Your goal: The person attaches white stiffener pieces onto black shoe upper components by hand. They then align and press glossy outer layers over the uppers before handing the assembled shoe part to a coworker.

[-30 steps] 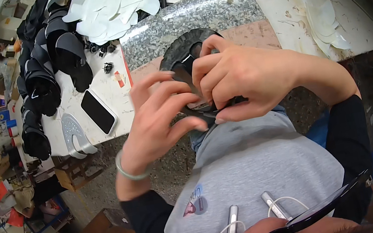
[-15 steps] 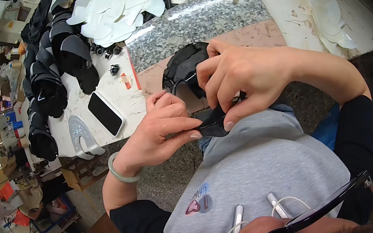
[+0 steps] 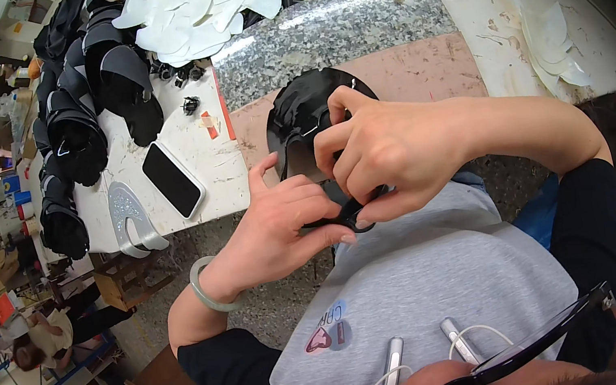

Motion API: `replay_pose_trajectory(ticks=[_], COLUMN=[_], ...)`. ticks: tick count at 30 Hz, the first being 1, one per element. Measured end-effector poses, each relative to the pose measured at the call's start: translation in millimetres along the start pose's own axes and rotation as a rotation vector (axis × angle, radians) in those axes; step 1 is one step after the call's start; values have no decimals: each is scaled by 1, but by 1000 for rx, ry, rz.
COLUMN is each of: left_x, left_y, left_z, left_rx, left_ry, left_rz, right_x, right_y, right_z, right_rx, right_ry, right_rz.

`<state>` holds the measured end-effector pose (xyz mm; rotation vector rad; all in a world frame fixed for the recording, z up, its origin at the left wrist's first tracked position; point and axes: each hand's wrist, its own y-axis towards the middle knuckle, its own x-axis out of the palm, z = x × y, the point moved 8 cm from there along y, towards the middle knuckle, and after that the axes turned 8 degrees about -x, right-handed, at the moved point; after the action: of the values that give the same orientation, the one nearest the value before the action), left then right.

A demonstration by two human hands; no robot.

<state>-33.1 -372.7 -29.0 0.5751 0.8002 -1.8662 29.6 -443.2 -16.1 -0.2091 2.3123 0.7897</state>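
Black piece held above the bench edge, close to the chest. Right hand grips its near end, fingers curled. Left hand pinches the same end from below. Phone lies left.

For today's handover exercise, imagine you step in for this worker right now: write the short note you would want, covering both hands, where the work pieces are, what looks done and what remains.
Left hand: fingers closed on the near end of the glossy black curved shoe-upper piece.
Right hand: gripping the same piece from above, held at chest height over the bench edge.
Done: a row of finished-looking black pieces lies at the left of the bench.
Left: white cut-out liners stacked at the back, untouched. A black phone lies nearby.
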Motion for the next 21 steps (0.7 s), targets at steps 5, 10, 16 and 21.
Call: replay_pose_trajectory(ticks=[5, 10, 16, 21], left_x=[1, -3, -5, -9], left_y=[-6, -9, -6, 6], left_z=[0, 6, 17, 31], left_rx=[55, 66, 145, 147], left_ry=[-27, 33, 215, 339], left_rz=[51, 40, 34, 92], right_x=[3, 10, 8, 2], right_y=[-2, 1, 0, -6], right_z=[-1, -2, -5, -16], right_rx=[-17, -46, -7, 38], right_ry=[14, 22, -18, -198], right_rz=[-45, -18, 46, 118])
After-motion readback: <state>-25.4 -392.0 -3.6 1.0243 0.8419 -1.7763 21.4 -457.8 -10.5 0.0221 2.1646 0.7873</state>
